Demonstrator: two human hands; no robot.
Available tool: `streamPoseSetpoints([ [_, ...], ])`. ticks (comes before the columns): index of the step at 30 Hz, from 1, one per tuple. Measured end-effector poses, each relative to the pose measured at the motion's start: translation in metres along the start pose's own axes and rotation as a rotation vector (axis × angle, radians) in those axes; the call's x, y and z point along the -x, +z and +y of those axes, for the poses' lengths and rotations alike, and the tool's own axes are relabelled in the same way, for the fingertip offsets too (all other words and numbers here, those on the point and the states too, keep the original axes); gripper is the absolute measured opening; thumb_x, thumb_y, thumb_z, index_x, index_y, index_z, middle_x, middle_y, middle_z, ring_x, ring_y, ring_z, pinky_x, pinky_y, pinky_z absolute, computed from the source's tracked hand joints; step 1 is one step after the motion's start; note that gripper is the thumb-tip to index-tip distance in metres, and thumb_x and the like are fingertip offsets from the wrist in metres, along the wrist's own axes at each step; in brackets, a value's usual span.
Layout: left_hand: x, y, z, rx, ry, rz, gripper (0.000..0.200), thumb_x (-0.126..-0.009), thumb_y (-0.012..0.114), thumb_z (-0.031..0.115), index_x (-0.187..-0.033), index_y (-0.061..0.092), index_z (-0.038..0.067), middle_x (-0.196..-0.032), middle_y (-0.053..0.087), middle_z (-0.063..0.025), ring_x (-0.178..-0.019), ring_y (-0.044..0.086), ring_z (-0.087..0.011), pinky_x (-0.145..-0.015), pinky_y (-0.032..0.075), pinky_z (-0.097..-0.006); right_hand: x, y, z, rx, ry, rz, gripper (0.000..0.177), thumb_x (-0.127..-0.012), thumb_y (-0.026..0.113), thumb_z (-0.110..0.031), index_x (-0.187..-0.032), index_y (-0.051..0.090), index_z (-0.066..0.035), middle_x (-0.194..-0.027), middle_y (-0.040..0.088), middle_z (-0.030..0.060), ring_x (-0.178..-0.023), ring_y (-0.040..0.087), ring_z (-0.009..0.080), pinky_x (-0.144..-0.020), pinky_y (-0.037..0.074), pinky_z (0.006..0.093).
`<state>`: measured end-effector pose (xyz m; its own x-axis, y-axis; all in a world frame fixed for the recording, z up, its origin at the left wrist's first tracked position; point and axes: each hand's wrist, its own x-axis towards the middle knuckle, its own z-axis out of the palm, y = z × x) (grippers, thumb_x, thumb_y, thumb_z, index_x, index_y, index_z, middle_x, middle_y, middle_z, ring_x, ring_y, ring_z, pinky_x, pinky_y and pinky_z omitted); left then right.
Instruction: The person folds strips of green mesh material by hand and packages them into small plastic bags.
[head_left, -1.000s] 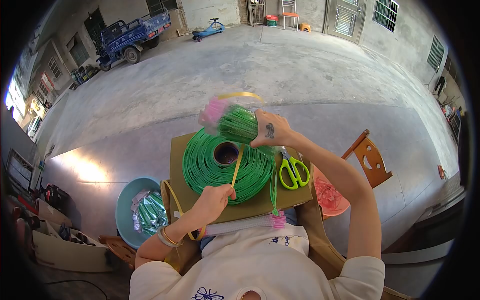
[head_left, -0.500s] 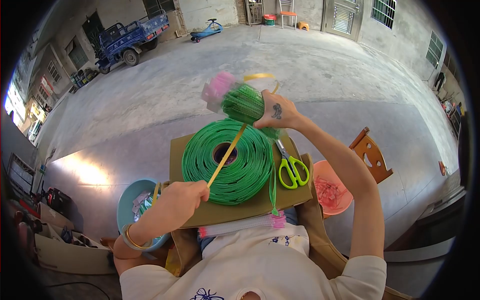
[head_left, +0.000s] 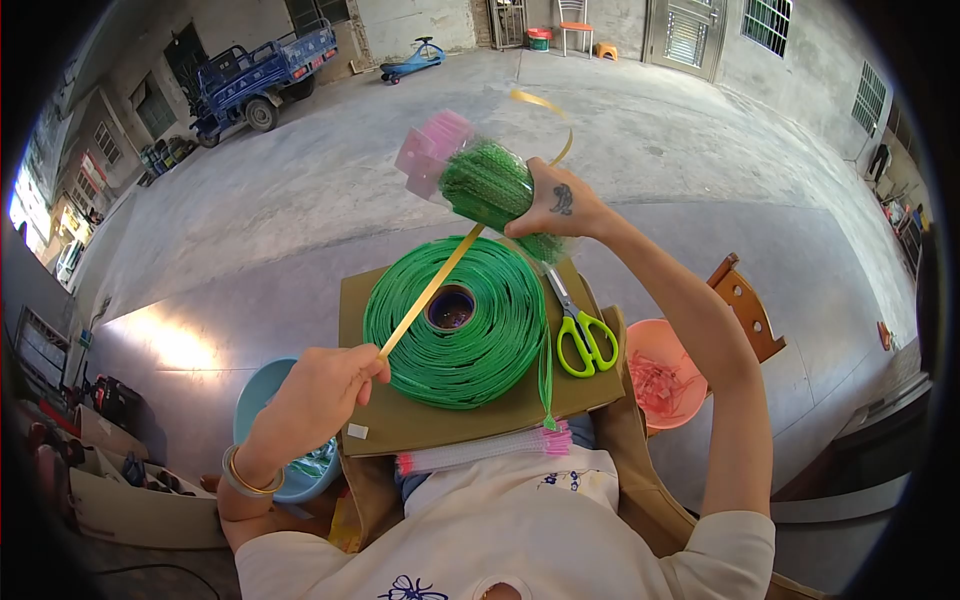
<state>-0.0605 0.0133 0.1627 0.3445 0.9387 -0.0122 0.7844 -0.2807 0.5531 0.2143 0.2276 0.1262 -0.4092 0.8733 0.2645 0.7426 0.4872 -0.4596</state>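
My left hand (head_left: 318, 392) pinches a flat yellow ribbon (head_left: 430, 290), pulled taut up to a bundle. That bundle of green mesh-like strips (head_left: 486, 186), pink at its far end and partly wrapped in clear plastic, is gripped in my right hand (head_left: 562, 207). The ribbon's loose end (head_left: 540, 102) curls up beyond the bundle. Below my hands a big roll of green strip (head_left: 450, 370) lies on a brown board (head_left: 385, 437) over my lap. Green-handled scissors (head_left: 588, 345) rest on the board, right of the roll.
Clear sticks with pink tips (head_left: 485, 455) lie between the board and my body. A blue basin (head_left: 262, 385) stands left, a pink basin (head_left: 665, 375) with pink scraps right, beside a wooden chair (head_left: 745, 310). A blue cargo tricycle (head_left: 262, 80) is parked far back.
My left hand has moved left and slightly up, drawing the ribbon with it. The bundle has risen a little in my right hand. A white label on the board's corner has become visible.
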Motion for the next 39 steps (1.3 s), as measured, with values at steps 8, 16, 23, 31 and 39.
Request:
streamPoseSetpoints([
  [8,0.000,0.000,0.010,-0.069,0.057,-0.048,0.013,-0.079,0.048,-0.002,-0.087,0.057,0.002,-0.059,0.055,-0.0090,-0.054,0.056,-0.0241,-0.054,0.044,-0.0336,0.003,-0.006,-0.008,-0.007,0.020,-0.053,0.075,-0.053,0.074,-0.042,-0.102,0.048,0.009,-0.088,0.061,0.0244,-0.086,0.061,0.0356,-0.075,0.046,0.0385],
  [16,-0.022,-0.003,-0.041,-0.005,-0.095,0.052,0.019,-0.088,0.046,0.009,-0.082,0.063,0.002,-0.059,0.056,-0.0066,-0.052,0.053,-0.0167,-0.051,0.042,-0.0293,0.005,-0.015,-0.004,0.040,0.022,-0.018,0.072,-0.053,0.073,-0.042,-0.100,0.048,0.007,-0.087,0.061,0.0238,-0.084,0.061,0.0360,-0.075,0.046,0.0398],
  [23,-0.032,0.008,-0.066,0.251,-0.197,0.001,0.023,-0.092,0.045,0.012,-0.088,0.064,0.001,-0.056,0.051,-0.0019,-0.052,0.045,-0.0085,-0.050,0.038,-0.0262,0.006,-0.030,-0.012,0.082,0.023,0.002,0.069,-0.053,0.073,-0.042,-0.097,0.048,0.005,-0.086,0.061,0.0229,-0.084,0.061,0.0363,-0.074,0.046,0.0409],
  [31,-0.006,0.021,-0.003,-0.041,0.218,-0.086,0.011,-0.084,0.048,-0.001,-0.090,0.056,0.002,-0.069,0.056,-0.0123,-0.056,0.053,-0.0253,-0.054,0.043,-0.0332,0.002,0.013,-0.010,0.172,-0.096,-0.009,0.065,-0.051,0.074,-0.039,-0.092,0.048,0.005,-0.085,0.062,0.0204,-0.081,0.061,0.0366,-0.072,0.048,0.0417],
  [39,-0.049,0.006,0.033,-0.114,0.482,-0.046,0.006,-0.079,0.048,0.001,-0.084,0.052,0.002,-0.076,0.058,-0.0120,-0.062,0.055,-0.0278,-0.056,0.044,-0.0332,-0.003,0.038,-0.031,0.231,-0.110,-0.051,0.058,-0.050,0.076,-0.032,-0.091,0.056,0.004,-0.086,0.063,0.0202,-0.080,0.064,0.0334,-0.067,0.051,0.0399],
])
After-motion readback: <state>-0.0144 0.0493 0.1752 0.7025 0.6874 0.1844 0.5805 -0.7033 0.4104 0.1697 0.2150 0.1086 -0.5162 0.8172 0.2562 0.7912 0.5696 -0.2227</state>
